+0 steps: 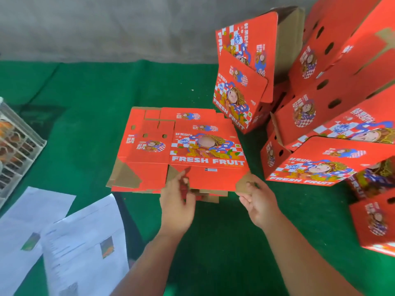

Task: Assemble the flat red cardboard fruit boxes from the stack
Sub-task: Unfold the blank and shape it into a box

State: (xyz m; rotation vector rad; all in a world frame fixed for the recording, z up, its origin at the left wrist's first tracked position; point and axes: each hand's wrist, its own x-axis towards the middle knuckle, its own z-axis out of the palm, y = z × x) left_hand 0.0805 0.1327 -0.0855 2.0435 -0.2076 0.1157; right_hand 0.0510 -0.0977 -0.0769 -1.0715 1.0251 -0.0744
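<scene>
So far: several built boxes (316,163) piled right | flat stack (181,146) on green surface (85,103) ahead | my left hand (178,201) and right hand (257,201) pinch top blank's near edge | folding not begun.

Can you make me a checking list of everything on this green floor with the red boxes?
Surface: green mat, mostly bare in the middle.
Job's things: stack of flat boxes lying in the centre; built boxes piled at the right.
Clutter: paper sheets at lower left; clear crate at the left edge.
Grips: left hand pinches the top flat box's near edge; right hand holds its near right corner.
Cables: nothing seen.
Surroundings: grey wall behind the mat.
</scene>
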